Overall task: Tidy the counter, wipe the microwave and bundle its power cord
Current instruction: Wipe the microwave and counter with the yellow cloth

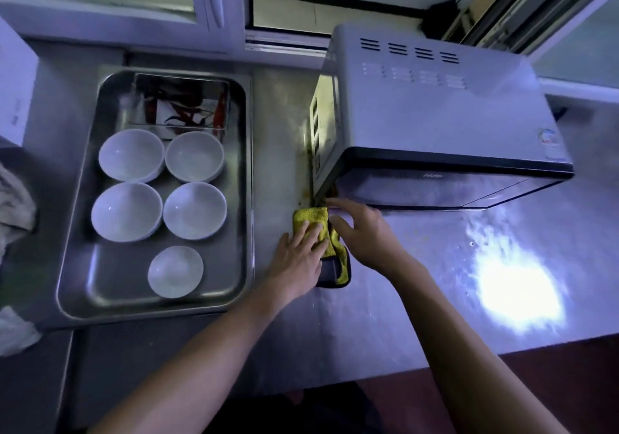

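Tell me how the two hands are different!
The left hand lies flat on the yellow cloth, pressing it onto the counter. The right hand is beside the cloth, its fingers reaching the microwave's bottom corner. Both are bare, with straight fingers.

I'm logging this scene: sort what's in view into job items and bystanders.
Job: yellow microfibre cloth pressed by left hand; right hand; white box microwave; steel counter.
Bystanders: steel tray; five white bowls; dried red chillies.
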`<state>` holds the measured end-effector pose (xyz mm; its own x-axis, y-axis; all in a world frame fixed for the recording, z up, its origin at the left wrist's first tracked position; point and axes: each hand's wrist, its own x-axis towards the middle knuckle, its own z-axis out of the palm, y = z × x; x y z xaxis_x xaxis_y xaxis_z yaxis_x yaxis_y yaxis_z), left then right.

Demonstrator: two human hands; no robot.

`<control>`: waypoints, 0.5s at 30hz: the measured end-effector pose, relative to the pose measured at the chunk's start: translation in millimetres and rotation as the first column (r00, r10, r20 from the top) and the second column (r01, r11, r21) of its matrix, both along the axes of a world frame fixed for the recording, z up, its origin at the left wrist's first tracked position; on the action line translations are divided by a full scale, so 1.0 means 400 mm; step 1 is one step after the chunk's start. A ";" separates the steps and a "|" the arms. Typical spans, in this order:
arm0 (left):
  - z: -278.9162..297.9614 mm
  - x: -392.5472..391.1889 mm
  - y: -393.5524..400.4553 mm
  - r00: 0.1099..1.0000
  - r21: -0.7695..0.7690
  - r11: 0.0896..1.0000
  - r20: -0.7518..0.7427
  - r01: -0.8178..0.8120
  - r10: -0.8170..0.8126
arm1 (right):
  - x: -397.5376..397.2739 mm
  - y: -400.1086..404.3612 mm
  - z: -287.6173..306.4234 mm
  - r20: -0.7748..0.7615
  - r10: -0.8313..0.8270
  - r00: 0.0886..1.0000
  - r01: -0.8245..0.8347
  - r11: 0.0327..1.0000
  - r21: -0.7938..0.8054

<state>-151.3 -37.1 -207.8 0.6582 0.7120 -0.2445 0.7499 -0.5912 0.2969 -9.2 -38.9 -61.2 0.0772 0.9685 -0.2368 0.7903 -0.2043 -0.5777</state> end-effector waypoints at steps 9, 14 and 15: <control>0.022 -0.012 -0.012 0.978 -0.014 0.981 -0.086 -0.192 0.190 | 0.045 0.084 0.157 -0.037 0.185 0.982 -0.167 0.942 0.292; 0.055 0.029 -0.034 0.916 -0.010 0.920 -0.097 -0.391 0.388 | 0.082 0.167 0.167 0.006 0.218 0.976 -0.198 0.875 0.441; 0.056 0.039 -0.044 0.910 -0.008 0.913 -0.093 -0.407 0.405 | 0.087 0.187 0.164 0.042 0.227 0.973 -0.221 0.863 0.454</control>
<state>-135.9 -54.8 -185.6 0.2889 0.9057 -0.3103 0.9471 -0.2232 0.2304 25.4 35.9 4.5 -0.1550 0.9602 0.2324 0.7755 0.2640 -0.5735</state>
